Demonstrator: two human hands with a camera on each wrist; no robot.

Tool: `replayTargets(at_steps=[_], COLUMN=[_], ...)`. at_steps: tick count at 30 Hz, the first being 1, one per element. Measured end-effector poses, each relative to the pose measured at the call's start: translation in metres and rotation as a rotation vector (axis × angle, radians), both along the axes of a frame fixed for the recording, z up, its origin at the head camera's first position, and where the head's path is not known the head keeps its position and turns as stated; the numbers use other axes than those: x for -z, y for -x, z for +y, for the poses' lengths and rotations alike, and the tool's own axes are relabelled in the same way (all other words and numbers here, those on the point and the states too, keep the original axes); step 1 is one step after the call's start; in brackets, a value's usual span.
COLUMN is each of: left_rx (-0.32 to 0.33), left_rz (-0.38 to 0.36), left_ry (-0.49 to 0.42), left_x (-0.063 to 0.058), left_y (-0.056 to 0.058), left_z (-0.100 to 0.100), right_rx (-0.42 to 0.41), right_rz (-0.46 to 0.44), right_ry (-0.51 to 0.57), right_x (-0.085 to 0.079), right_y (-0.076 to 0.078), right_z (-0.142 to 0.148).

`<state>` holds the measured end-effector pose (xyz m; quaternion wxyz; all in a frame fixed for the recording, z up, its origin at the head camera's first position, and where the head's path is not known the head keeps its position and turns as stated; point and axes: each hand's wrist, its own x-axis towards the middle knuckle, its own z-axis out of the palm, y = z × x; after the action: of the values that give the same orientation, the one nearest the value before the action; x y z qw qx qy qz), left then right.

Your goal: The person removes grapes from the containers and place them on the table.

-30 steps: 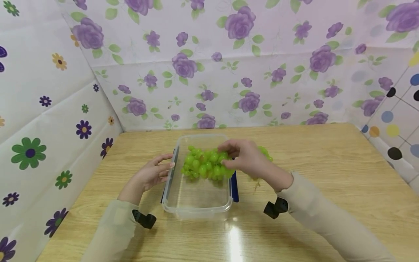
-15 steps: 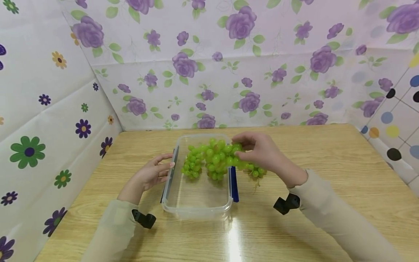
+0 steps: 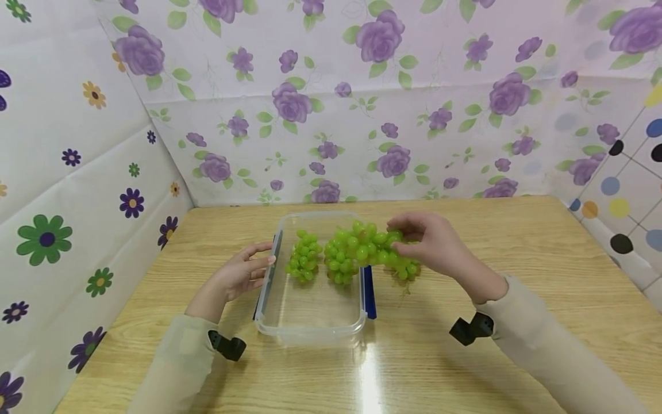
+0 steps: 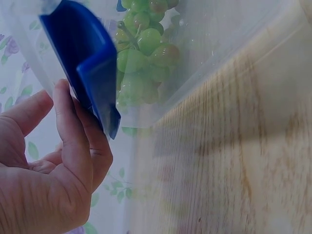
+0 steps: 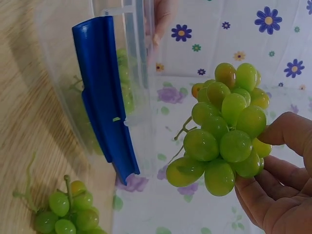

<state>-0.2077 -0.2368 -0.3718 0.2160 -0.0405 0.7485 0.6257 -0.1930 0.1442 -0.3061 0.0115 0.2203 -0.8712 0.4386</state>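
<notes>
My right hand pinches a bunch of green grapes at one end, holding it up over the right rim of a clear plastic container. Inside that container lie two more bunches, one grape bunch at the left and another grape bunch at the right, partly hidden by the held one. My left hand is at the container's left side, its fingertips touching the rim and the blue side latch. On the table, under my right hand, rests a further small grape bunch with a bare stem.
A blue latch hangs folded down on the container's right side. The wooden table extends to both sides, with flowered cloth walls behind and at the left and a dotted cloth at the right.
My right hand has moved right and lifted the bunch from over the container's middle to its right rim, uncovering the two bunches inside. My left hand has stayed in place.
</notes>
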Motion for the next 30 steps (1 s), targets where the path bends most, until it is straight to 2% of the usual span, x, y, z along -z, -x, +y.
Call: replayTargets(at_steps=[30], left_rx=[-0.009], left_rz=[0.001], left_ry=[-0.032], left_x=[0.001], left_y=[-0.001], left_z=[0.001], right_rx=[0.031], right_rz=[-0.02], right_ry=[-0.067], right_x=[0.036], right_y=[-0.02], right_z=[0.032])
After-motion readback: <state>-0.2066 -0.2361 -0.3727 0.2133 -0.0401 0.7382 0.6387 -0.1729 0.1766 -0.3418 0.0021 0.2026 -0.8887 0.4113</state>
